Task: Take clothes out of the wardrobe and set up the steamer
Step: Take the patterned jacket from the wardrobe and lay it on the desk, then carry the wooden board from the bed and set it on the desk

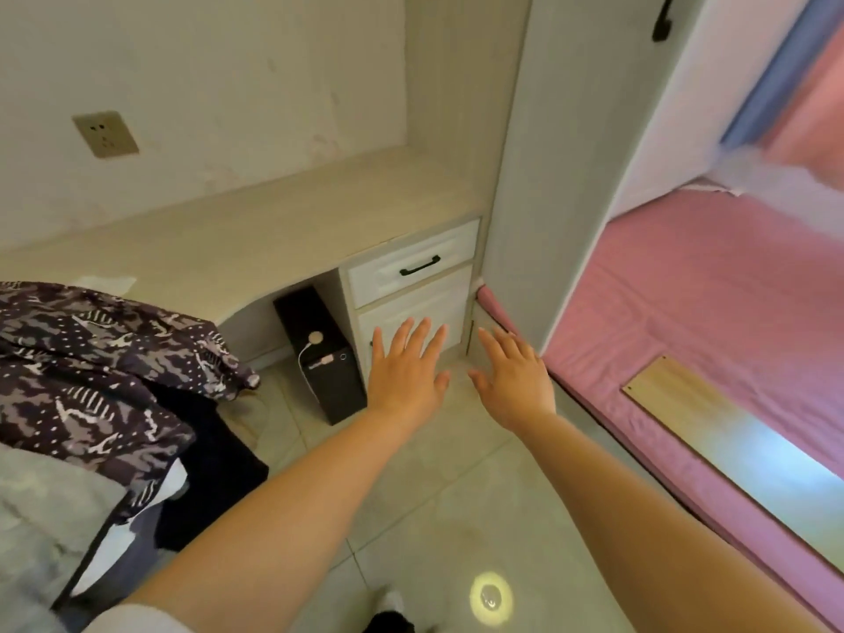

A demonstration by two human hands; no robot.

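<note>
Hands first: I see my left hand point(406, 372) and right hand point(514, 381) stretched forward side by side, fingers straight and spread, holding nothing. The wardrobe point(543, 175) panel rises just beyond the right hand; its door point(685, 98) hangs ajar above. Patterned clothes point(100, 358) lie heaped well left of both hands.

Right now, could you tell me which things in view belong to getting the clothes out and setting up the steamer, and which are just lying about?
For the job:
- left hand, open, holding nothing
- right hand, open, holding nothing
- tall cabinet door, possibly the wardrobe
- wall socket, likely for the steamer

No steamer shows.

Just lying about:
- patterned garment
- black box
- drawer
- pink bed
</note>
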